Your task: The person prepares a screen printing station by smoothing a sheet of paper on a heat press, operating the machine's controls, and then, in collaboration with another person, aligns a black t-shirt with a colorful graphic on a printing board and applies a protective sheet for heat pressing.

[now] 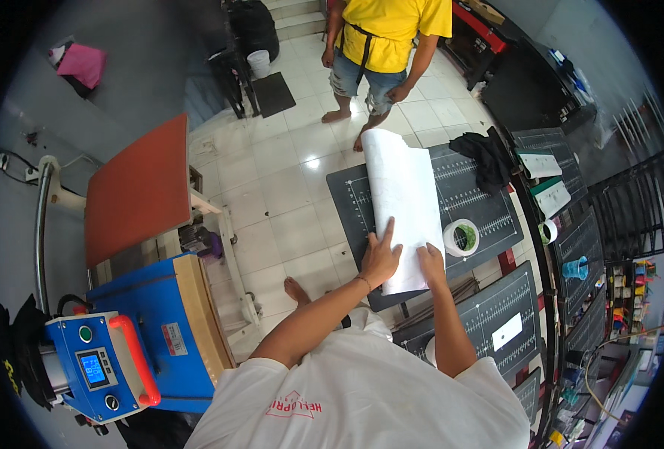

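Observation:
A large white sheet (409,202), loosely rolled along its left side, lies lengthwise over a black platen (351,196) marked with white ruler lines. My left hand (381,258) grips the roll near its close end, index finger stretched along the top. Beside it, my right hand (431,266) holds the sheet's right part, thumb on top; its other fingers are mostly hidden. A white tape roll (461,238) with a green-patterned inside sits on the platen just right of the sheet. Black cloth (488,161) lies crumpled at the platen's far right corner.
A blue heat press (152,322) with a red handle (135,361) stands at left, below a raised reddish-brown board (139,187). Another platen (489,318) bears a white card (507,332). Ahead stands a person in a yellow shirt (392,34). Racks line the right side.

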The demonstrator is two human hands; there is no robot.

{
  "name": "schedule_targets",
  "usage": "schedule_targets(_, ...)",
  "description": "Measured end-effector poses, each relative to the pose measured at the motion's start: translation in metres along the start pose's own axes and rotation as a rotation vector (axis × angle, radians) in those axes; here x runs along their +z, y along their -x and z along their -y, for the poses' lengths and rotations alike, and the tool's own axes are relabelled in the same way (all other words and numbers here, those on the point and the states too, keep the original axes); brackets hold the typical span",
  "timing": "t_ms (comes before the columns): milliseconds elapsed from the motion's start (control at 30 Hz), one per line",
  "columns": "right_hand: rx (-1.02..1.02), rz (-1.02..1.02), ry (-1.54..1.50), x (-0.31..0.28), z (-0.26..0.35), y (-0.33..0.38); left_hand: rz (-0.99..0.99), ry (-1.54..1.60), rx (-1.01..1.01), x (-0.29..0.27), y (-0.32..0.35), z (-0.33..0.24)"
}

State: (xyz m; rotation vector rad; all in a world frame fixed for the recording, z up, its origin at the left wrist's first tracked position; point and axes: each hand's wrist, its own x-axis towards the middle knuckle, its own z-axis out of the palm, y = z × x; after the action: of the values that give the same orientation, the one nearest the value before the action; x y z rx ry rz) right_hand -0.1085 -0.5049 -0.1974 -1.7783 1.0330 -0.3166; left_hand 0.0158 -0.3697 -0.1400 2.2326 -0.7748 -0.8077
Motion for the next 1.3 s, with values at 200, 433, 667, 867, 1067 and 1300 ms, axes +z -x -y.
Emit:
schedule_targets(200, -0.024, -0.275, 0.539, 0.005, 0.032, 0.018, -0.161, 0.236, -0.011, 0.003, -0.008, 0.007)
schedule_targets(433, -0.145, -0.128, 0.301, 0.005, 0.027, 0.006, -0.179, 0.603, -0.067, 0.011, -0.041, 0.006)
schedule_targets(667, 0.020, -0.169, 0.221, 0.006, 0.070, -0.010, 0.034, 1.061, -0.107, -0.010, -0.099, 0.058)
schedule_targets(867, 0.411, 0.124, -0.776, 0.048, 0.121, -0.078, 0.530, 1.407, -0.195, -0.141, -0.147, 0.100)
schedule_targets(1067, 0.081, 0.070, -0.369, 0.135, 0.236, -0.166, 0.601, 1.370, 0.050, -0.264, -0.217, 0.148)
schedule_targets(1300, -0.258, 0.110, -0.098, 0.216, 0.341, -0.282, 0.151, 1.412, 0.037, -0.384, -0.312, 0.159)
